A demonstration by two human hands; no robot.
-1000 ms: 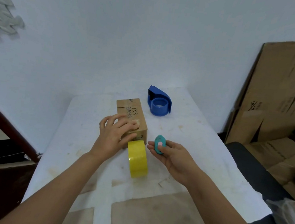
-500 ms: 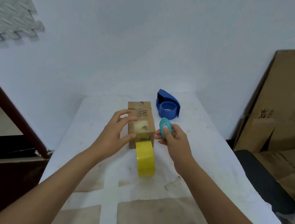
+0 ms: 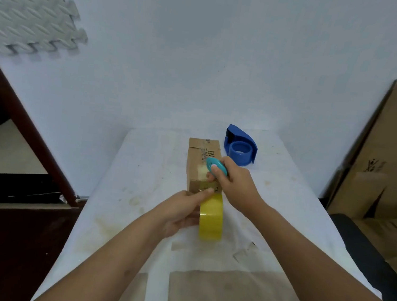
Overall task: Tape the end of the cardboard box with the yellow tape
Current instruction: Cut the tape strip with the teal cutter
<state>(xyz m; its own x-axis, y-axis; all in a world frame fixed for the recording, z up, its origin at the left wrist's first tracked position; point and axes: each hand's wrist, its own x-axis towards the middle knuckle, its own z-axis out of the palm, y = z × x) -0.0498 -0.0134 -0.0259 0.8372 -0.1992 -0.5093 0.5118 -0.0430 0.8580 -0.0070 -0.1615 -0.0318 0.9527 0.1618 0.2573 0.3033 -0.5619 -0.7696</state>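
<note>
A small brown cardboard box (image 3: 198, 160) lies lengthwise on the white table (image 3: 140, 173), its near end facing me. The yellow tape roll (image 3: 211, 217) stands on edge against that near end, with a strip running up onto the box. My left hand (image 3: 183, 210) grips the roll's left side, thumb pressed against the box's near end. My right hand (image 3: 234, 185) holds a small teal cutter (image 3: 216, 166) over the box's top near its near end.
A blue tape dispenser (image 3: 241, 146) sits behind the box to the right. Flattened cardboard sheets (image 3: 389, 159) lean at the right by a dark seat (image 3: 366, 256). Brown paper patches (image 3: 232, 297) lie on the near table. A dark wooden frame (image 3: 34, 131) stands left.
My left hand slid off the box top down onto the tape roll. My right hand carried the teal cutter from beside the box to over its near end. The camera moved closer.
</note>
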